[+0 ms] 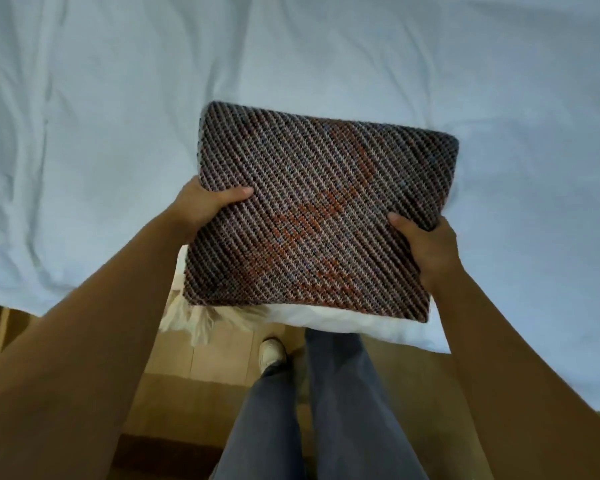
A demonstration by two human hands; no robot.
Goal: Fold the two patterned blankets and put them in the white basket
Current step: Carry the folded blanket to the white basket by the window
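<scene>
White sheets cover the bed (118,98), which fills the upper part of the view, its cloth creased in long soft folds and its near edge running across just below the middle. Below that edge lies a tan tiled floor (174,375), darker toward the bottom corners. One folded blanket (319,209) sits in the centre of the view, over the near edge of the bed; it is a thick, roughly square pad of dark and pale diagonal weave with rust-orange patches across its top face. Whether its underside touches the sheet cannot be told. Two legs in blue jeans (354,393) stand on the floor beneath it. Both bare arms reach up from the bottom corners. The left grip (201,206) clasps the left side of the blanket, thumb (236,195) pressed flat on top and fingers hidden underneath. The right grip (430,247) clasps the right side the same way, thumb (400,221) on top. A cream fringe (194,320) hangs from the blanket's lower left corner, over the floor. A white shoe (272,351) shows just beside the fringe.
</scene>
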